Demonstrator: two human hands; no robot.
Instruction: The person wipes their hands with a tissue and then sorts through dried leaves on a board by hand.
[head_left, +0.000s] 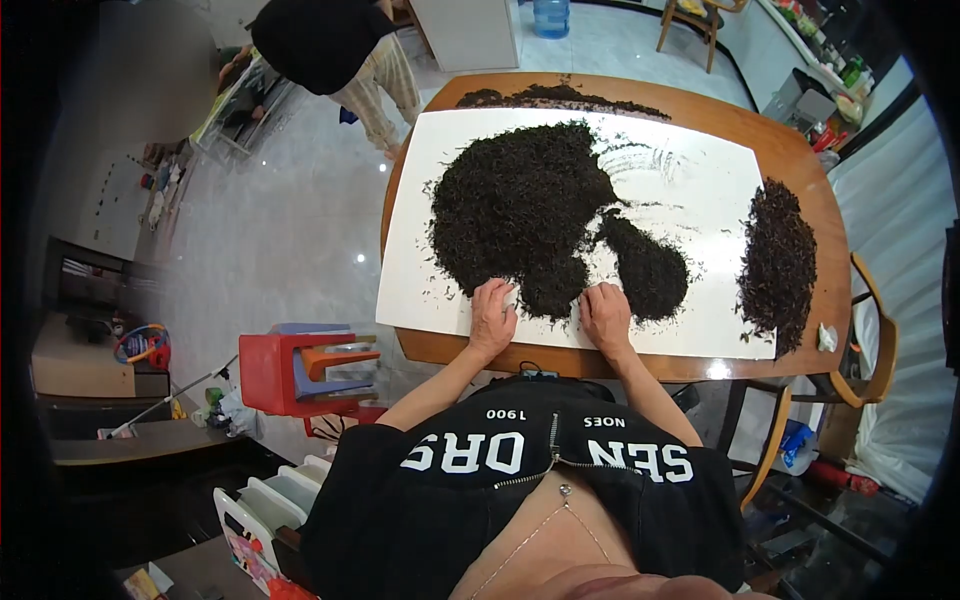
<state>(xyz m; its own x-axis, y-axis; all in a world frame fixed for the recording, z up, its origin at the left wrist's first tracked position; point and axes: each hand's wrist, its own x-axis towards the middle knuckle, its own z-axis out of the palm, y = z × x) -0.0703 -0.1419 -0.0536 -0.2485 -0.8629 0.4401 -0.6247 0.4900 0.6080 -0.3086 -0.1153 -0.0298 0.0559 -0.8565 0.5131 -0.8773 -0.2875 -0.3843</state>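
Observation:
Both hands rest on the near part of a white board (715, 345) that lies on a wooden table. My left hand (493, 316) touches the lower edge of a large pile of dark, dry shredded leaves (520, 195), its fingers curled. At the right side of that pile's lower bulge is my right hand (606, 312), with bent fingers; a smaller dark pile (650, 270) lies just beyond it. Whether either hand pinches any leaves is too small to tell. Loose bits are scattered around the piles and the hands.
More dark leaves (778, 265) lie along the right side of the wooden table (825, 215), and a strip (570, 96) along its far edge. Another person (335, 50) stands at the far left corner. Red stools (268, 375) stand left, a wooden chair (880, 340) right.

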